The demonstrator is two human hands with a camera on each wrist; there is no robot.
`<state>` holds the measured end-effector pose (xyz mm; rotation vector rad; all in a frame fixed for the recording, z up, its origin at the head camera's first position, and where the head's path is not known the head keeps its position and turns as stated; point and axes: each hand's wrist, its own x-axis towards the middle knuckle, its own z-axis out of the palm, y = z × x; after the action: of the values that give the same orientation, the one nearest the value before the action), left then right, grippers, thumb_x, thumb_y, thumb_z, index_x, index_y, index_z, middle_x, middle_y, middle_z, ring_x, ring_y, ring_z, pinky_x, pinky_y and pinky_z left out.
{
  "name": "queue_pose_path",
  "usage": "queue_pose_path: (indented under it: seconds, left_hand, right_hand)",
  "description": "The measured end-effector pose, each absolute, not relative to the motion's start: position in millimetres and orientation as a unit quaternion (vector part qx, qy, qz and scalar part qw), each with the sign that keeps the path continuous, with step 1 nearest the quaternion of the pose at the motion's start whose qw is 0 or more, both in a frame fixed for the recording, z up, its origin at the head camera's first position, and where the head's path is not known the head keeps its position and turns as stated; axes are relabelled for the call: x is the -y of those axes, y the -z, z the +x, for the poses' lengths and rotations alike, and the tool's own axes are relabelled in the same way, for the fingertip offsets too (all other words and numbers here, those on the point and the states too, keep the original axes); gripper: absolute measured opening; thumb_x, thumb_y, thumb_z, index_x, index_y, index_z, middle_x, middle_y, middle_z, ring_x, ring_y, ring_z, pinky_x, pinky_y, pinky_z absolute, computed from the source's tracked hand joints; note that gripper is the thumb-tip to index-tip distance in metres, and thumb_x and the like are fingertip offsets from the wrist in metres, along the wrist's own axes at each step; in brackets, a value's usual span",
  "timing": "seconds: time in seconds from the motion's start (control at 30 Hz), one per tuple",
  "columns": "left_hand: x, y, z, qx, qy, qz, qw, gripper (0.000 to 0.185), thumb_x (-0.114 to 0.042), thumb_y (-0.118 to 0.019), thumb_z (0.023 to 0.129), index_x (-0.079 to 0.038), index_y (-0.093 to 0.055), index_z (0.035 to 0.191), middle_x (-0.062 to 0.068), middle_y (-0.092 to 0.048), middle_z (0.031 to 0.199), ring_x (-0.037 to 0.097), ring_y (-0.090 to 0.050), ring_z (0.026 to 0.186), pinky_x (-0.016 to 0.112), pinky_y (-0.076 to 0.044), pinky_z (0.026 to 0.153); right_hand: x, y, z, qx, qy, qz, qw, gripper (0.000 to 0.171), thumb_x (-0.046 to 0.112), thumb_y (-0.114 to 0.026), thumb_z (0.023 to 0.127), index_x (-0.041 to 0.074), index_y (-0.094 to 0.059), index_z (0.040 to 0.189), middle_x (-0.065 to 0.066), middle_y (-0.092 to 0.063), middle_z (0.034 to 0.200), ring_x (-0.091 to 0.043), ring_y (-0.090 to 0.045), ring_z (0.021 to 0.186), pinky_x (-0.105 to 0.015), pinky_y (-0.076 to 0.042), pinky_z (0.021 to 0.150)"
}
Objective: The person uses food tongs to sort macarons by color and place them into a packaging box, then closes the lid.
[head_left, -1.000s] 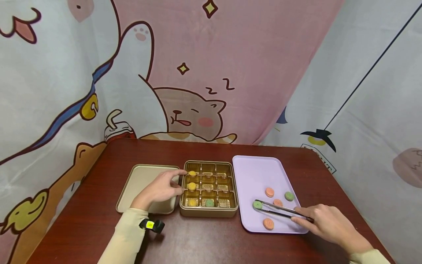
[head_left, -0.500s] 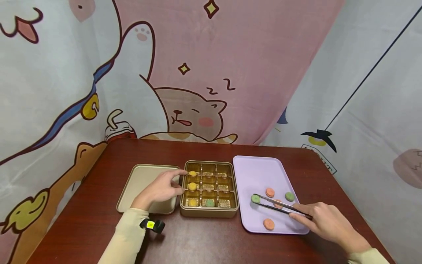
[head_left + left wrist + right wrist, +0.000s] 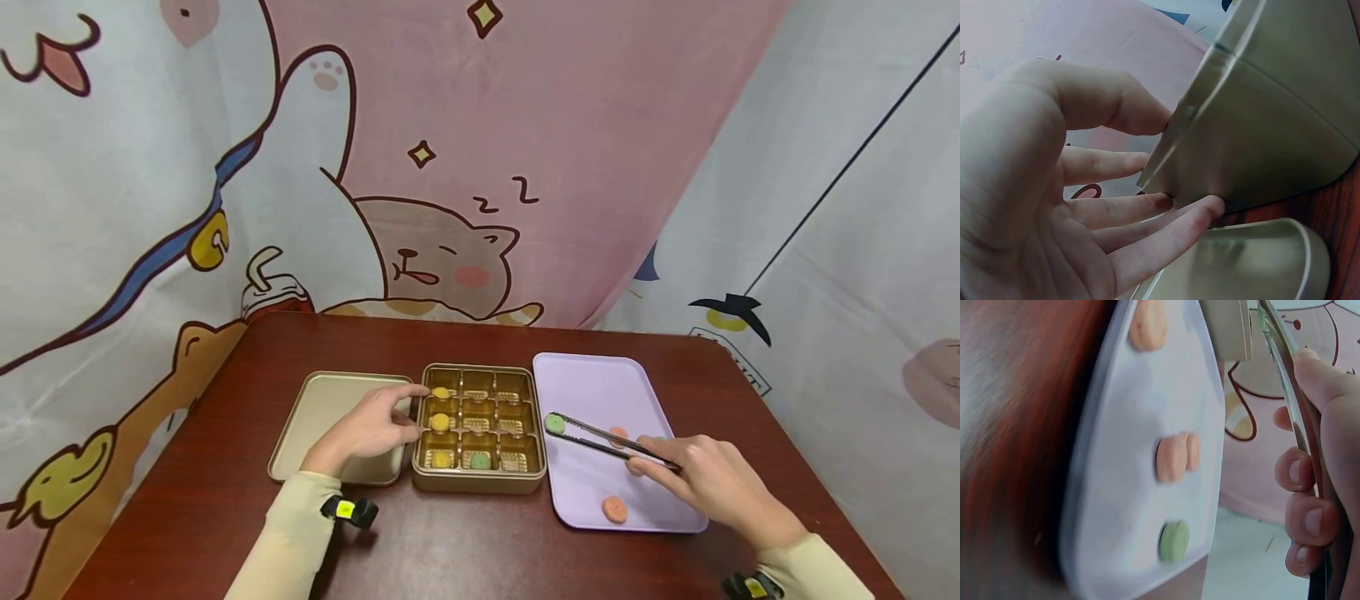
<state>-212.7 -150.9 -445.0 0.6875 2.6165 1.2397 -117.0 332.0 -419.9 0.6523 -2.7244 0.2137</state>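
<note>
My right hand [image 3: 712, 479] grips black-and-silver tongs [image 3: 588, 445], whose tips pinch a green macaron [image 3: 555, 424] above the left edge of the lilac tray [image 3: 585, 379]. Just left of it stands a gold tin box [image 3: 480, 483] with a compartmented insert. Three yellow macarons [image 3: 439, 422] occupy its left column, and a green macaron [image 3: 480, 460] is in the front middle compartment. My left hand [image 3: 371, 425] touches the box's left side, thumb and fingertips at the rim and outer wall, as the left wrist view shows.
Peach macarons [image 3: 1171, 459] and another green macaron [image 3: 1174, 541] lie on the tray, partly hidden by my right hand in the head view. A gold lid [image 3: 322, 408] lies left of the box, under my left hand. A printed curtain [image 3: 600, 167] hangs behind the table.
My right hand has moved left and away from me, carrying the green macaron in the tongs from mid-tray to the tray's left edge, nearer the box. The left hand keeps its place.
</note>
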Motion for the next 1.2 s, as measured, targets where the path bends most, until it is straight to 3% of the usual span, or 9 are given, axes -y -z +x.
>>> queue_pose_path:
  seconds: [0.07,0.13,0.2,0.33,0.7,1.03,1.2]
  left_hand:
    - [150.8,444.8,-212.6,-0.876,-0.417,0.228,0.084,0.064,-0.007,-0.076,0.087,-0.005,-0.056,0.148,0.020,-0.056,0.150,0.011,-0.075,0.091,0.039,-0.059,0.091]
    - [150.7,444.7,-212.3,-0.875,-0.419,0.226,0.085,0.064,-0.008,-0.076,0.087,-0.005,-0.056,0.148,0.020,-0.056,0.151,0.011,-0.075,0.092,0.039,-0.059,0.091]
    - [150.7,444.3,-212.2,-0.874,-0.421,0.225,0.086,0.064,-0.008,-0.076,0.087,-0.005,-0.056,0.148,0.020,-0.056,0.151,0.012,-0.075,0.092,0.039,-0.059,0.091]
    - [150.7,443.3,-212.5,-0.875,-0.420,0.226,0.087,0.064,-0.008,-0.076,0.087,-0.005,-0.056,0.148,0.020,-0.055,0.151,0.013,-0.075,0.092,0.039,-0.059,0.090]
    - [150.0,442.9,-211.5,-0.876,-0.417,0.224,0.086,0.065,-0.009,-0.076,0.087,-0.005,-0.056,0.149,0.020,-0.055,0.152,0.012,-0.075,0.092,0.041,-0.059,0.092]
    - [149.2,443.6,-212.2,-0.876,-0.418,0.225,0.088,0.065,-0.009,-0.077,0.088,-0.005,-0.056,0.149,0.020,-0.054,0.152,0.014,-0.075,0.093,0.040,-0.060,0.091]
    - [151.0,443.4,-212.6,-0.877,-0.415,0.228,0.087,0.064,-0.008,-0.077,0.088,-0.004,-0.056,0.149,0.021,-0.054,0.152,0.014,-0.076,0.092,0.038,-0.060,0.088]
  right_hand:
    - [-326.0,418.8,-120.4,0.953,-0.082,0.238,0.168,0.032,0.043,-0.081,0.091,0.028,-0.081,0.120,0.027,-0.069,0.076,0.007,-0.038,0.057,-0.019,-0.031,0.046]
    - [-319.0,417.8,-124.9,0.949,-0.086,0.251,0.172,0.031,0.041,-0.080,0.092,0.029,-0.081,0.121,0.031,-0.064,0.073,0.009,-0.037,0.055,-0.018,-0.030,0.045]
    - [-310.8,416.9,-129.9,0.945,-0.089,0.263,0.175,0.023,0.040,-0.079,0.093,0.033,-0.080,0.115,0.035,-0.057,0.070,0.009,-0.035,0.053,-0.017,-0.028,0.044]
    - [-294.0,416.7,-139.7,0.936,-0.079,0.280,0.196,0.010,0.040,-0.080,0.092,0.037,-0.071,0.096,0.029,-0.051,0.070,0.005,-0.038,0.055,-0.018,-0.029,0.045]
    - [-254.8,416.4,-157.5,0.919,-0.078,0.322,0.215,0.016,0.042,-0.078,0.094,0.027,-0.074,0.099,0.025,-0.042,0.061,0.002,-0.039,0.055,-0.020,-0.033,0.046]
    - [-250.1,416.2,-155.9,0.931,-0.083,0.288,0.208,0.034,0.043,-0.078,0.093,0.020,-0.079,0.117,0.014,-0.065,0.072,-0.002,-0.048,0.059,-0.028,-0.044,0.050]
    - [-254.0,416.7,-153.2,0.933,-0.084,0.281,0.210,0.032,0.042,-0.079,0.092,0.021,-0.079,0.116,0.019,-0.061,0.070,0.000,-0.048,0.059,-0.026,-0.043,0.050]
